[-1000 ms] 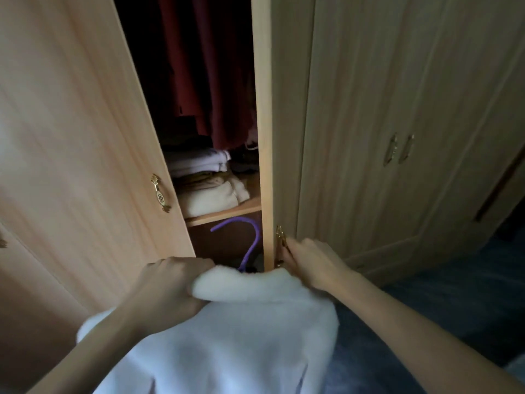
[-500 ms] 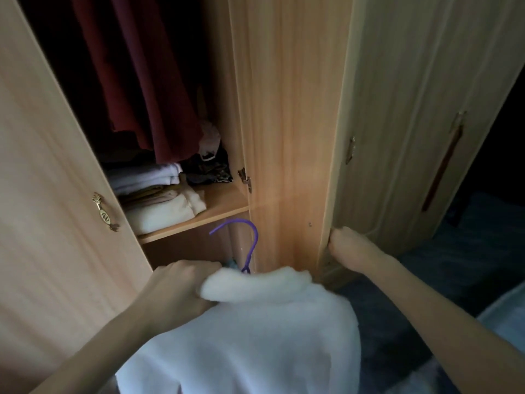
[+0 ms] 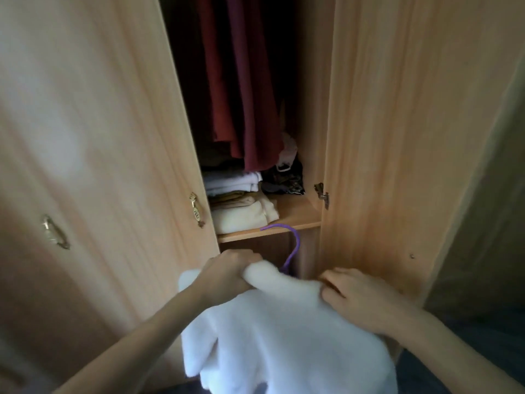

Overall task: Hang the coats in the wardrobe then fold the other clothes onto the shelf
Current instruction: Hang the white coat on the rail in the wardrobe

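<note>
My left hand (image 3: 227, 268): fingers curled round the left shoulder of the white coat (image 3: 281, 331). My right hand (image 3: 360, 294): pinching the coat's right shoulder. Coat: held low and near, in front of the open wardrobe (image 3: 377, 137). Purple hanger (image 3: 294, 245): hook rising from the coat's collar, just below the shelf (image 3: 292, 220). Shelf: folded clothes (image 3: 241, 206) stacked at left. Above, far: red garments (image 3: 241, 89) hanging.

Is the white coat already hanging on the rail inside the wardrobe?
No, the white coat is below the shelf, gripped by the left hand, its purple hanger hook free.
</note>
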The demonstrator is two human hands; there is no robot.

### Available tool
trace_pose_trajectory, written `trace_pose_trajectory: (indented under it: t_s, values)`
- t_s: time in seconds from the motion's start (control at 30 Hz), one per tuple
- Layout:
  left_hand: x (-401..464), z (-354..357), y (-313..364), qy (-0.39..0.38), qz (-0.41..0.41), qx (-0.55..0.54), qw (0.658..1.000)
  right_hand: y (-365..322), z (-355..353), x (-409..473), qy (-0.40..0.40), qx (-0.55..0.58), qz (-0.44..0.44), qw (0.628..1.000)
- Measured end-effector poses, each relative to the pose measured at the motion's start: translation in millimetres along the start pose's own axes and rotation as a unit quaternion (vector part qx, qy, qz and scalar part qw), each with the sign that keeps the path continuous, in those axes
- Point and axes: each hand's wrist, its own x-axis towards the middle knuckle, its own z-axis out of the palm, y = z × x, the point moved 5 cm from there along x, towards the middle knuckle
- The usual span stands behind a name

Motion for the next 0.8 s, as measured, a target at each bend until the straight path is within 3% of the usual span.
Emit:
trace_pose_trajectory:
  t_s: [0.07, 0.17, 0.3, 0.4, 0.53, 0.67, 0.8]
  values:
    - [-8.5, -6.3, -29.3, 0.027, -0.024, -0.043, 0.998, -18.2, 3.5, 14.2, 0.041, -0.028, 0.018, 0.999]
    - [-23.4, -21.1, -61.3, 0.089, -0.052, -0.101, 0.990, -47.0, 16.2, 35.2, 0.006, -0.012, -0.011, 1.000]
    - [-30.7, -37.0, -88.4, 0.130, -0.077, -0.086, 0.985, -81.8, 18.8, 61.1, 0.058, 0.079, -0.018, 0.995]
    - [-26.3, -43.9, -110.6, 0.159, -0.104, -0.085, 0.978, -105.6, 24.1, 81.3, 0.068, 0.071, 0.009, 0.995]
    - [-16.0, -51.0, -131.7, 0.193, -0.163, -0.118, 0.960, -112.2, 18.1, 107.3, 0.200, -0.015, 0.092, 0.975]
    - [-6.8, -46.5, -148.6, 0.198, -0.172, -0.132, 0.956, -111.4, 16.8, 135.9, 0.117, 0.126, 0.070, 0.983]
    - [4.8, -34.4, -180.2, 0.179, -0.203, -0.177, 0.946, -121.0, 23.4, 146.4, 0.095, 0.053, 0.014, 0.994]
